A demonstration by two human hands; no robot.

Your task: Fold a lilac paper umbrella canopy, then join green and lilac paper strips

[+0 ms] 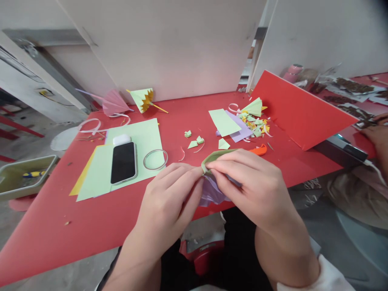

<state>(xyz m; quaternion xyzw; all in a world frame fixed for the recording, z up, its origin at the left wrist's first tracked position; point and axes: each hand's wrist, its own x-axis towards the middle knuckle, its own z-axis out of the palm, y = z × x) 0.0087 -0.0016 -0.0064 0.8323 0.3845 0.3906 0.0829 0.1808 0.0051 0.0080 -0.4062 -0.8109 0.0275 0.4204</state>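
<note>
My left hand (169, 198) and my right hand (254, 186) meet over the table's front edge, fingertips pinching a folded piece of green and purple paper (212, 190). Its green side curves up along the top, while purple pleats hang below. My right fingers cover part of the green edge. Just behind them lies an orange utility knife (259, 150). Small green paper scraps (193, 144) are scattered beyond my hands. To the left of my left hand, a roll of clear tape (155, 159) rests on light green sheets (148, 133).
A phone (124, 163) and a white earbud case (121, 139) sit on the sheets. Small paper umbrellas (142, 99) stand at the back of the red table (100, 238). Cuttings (257, 126) are heaped before a leaning red board (303, 111). Another person's arm (377, 139) shows at right.
</note>
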